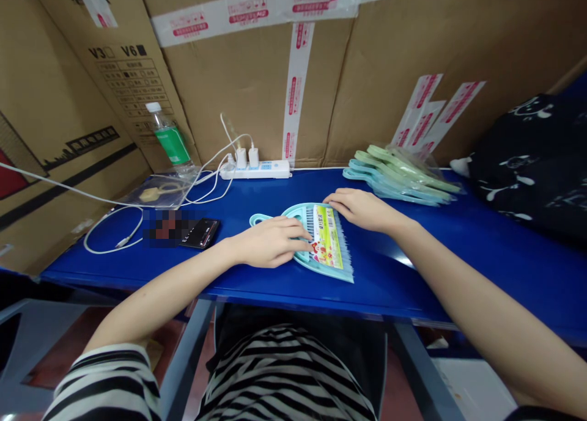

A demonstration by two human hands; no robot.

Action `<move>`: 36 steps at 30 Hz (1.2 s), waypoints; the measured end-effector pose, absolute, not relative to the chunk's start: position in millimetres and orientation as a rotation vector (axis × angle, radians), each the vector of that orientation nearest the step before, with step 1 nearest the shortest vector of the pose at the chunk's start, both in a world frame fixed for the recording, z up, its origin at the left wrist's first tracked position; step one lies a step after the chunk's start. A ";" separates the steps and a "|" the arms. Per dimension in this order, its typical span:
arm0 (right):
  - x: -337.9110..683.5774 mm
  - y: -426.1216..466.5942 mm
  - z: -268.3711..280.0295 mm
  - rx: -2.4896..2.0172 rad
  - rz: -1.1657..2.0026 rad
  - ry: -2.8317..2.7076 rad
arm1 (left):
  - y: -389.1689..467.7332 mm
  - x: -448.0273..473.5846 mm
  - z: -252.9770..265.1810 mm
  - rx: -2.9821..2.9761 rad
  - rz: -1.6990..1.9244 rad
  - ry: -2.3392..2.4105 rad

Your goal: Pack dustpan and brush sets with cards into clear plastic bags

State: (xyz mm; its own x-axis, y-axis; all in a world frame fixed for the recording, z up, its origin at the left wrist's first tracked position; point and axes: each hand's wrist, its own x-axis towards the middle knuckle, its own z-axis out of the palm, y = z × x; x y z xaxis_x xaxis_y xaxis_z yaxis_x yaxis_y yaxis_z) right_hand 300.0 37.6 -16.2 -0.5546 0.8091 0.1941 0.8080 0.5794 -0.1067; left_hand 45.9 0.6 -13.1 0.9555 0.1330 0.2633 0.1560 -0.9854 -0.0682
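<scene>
A light blue dustpan with a small hand brush nested in it (302, 257) lies flat on the blue table, its looped handle toward the left. A yellow-green printed label (329, 241) covers part of the brush, whose bristles point right. My left hand (275, 241) rests on top of the set, palm down, fingers apart and stretched across the brush toward the label. At the far edge of the dustpan, my right hand (351, 207) has its fingers bent together, with the fingertips at the rim beside the label's upper end. The right thumb is partly hidden.
Several wrapped green and blue dustpan sets (398, 176) are piled at the back right, near a dark patterned bag (532, 164). A white power strip (261, 169) with cables, a green-labelled bottle (172, 140) and a black card-like object (200, 233) lie leftward. Cardboard (238, 97) walls the back.
</scene>
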 end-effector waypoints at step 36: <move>295.8 36.4 -15.3 -1.538 -0.008 -2.564 | 11.0 38.0 -9.1 -2.637 -0.209 -0.773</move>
